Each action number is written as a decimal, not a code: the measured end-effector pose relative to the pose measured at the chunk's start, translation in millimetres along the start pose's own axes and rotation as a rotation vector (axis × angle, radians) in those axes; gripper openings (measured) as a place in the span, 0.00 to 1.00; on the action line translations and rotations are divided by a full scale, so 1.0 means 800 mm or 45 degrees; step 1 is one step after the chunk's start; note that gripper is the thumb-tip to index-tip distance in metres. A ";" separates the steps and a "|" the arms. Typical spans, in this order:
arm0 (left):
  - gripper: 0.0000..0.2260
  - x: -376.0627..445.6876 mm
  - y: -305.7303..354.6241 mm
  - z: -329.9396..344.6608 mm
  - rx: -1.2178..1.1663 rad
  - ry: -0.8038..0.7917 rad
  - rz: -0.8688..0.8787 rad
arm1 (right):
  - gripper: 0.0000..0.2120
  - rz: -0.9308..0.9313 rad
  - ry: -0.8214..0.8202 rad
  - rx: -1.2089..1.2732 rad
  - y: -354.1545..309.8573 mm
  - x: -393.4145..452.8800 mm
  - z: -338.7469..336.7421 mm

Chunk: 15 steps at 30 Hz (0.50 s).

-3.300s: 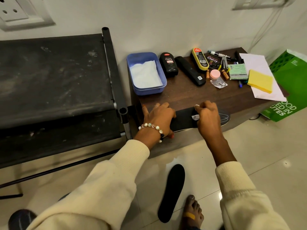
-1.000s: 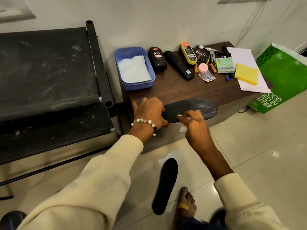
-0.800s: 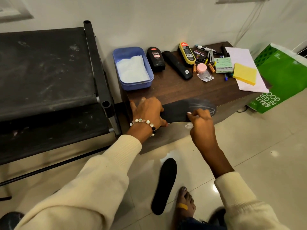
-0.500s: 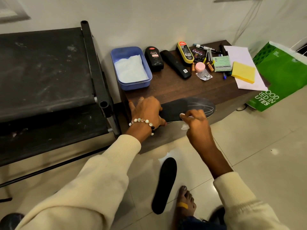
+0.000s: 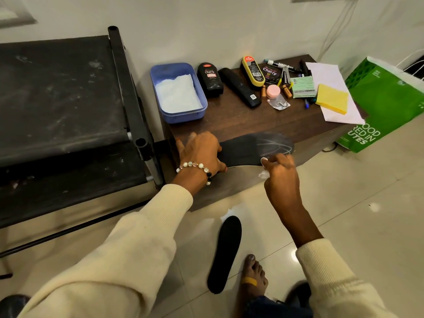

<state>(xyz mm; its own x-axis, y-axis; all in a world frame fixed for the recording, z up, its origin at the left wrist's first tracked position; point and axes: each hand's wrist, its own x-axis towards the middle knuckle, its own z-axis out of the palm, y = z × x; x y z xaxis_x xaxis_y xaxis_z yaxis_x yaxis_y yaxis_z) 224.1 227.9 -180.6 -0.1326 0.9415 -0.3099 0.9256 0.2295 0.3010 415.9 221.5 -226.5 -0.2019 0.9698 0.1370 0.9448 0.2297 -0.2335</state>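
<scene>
Head view: left hand (image 5: 200, 150) flat on insole (image 5: 247, 148) at table (image 5: 241, 121) edge; right hand (image 5: 281, 175) pinches white wad (image 5: 263, 174).

The left hand (image 5: 200, 152) lay palm down on the heel end of the insole (image 5: 247, 149), fingers straight and forearm stretched forward. The right hand (image 5: 281, 173) sat at the insole's near edge, fingers curled, pinching a white wad (image 5: 263, 174).

Matt black insole (image 5: 247, 149), wooden table (image 5: 241, 120)

dim indoor light, floor glare (edges bowed)
</scene>
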 end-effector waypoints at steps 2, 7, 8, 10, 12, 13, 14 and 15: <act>0.24 -0.001 0.000 0.001 0.005 0.025 0.015 | 0.19 -0.014 0.013 -0.007 -0.008 -0.003 0.002; 0.22 -0.003 0.005 -0.003 0.103 0.003 0.042 | 0.22 -0.195 -0.063 -0.006 -0.024 -0.003 0.007; 0.23 -0.003 0.006 -0.004 0.115 -0.005 0.047 | 0.22 -0.176 -0.062 0.010 -0.019 0.000 0.004; 0.24 -0.004 0.006 -0.004 0.122 -0.005 0.051 | 0.20 -0.076 -0.049 0.031 -0.007 0.007 -0.003; 0.24 -0.004 0.007 -0.004 0.135 0.008 0.068 | 0.18 0.037 -0.031 0.000 0.002 0.014 -0.009; 0.23 -0.004 0.007 -0.003 0.141 0.014 0.077 | 0.17 0.059 -0.016 -0.022 0.002 0.016 -0.009; 0.23 -0.004 0.008 -0.002 0.142 0.019 0.084 | 0.16 0.051 -0.015 -0.039 -0.002 0.018 -0.009; 0.23 -0.004 0.009 -0.001 0.137 0.021 0.086 | 0.16 0.019 -0.031 -0.051 -0.010 0.019 -0.009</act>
<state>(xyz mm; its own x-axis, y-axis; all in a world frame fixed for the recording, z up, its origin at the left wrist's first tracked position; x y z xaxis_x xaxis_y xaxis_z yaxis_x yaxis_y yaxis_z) 230.7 226.7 -176.4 -0.0741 0.9580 -0.2769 0.9652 0.1388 0.2217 407.2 234.2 -215.8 -0.1933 0.9749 0.1103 0.9572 0.2121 -0.1970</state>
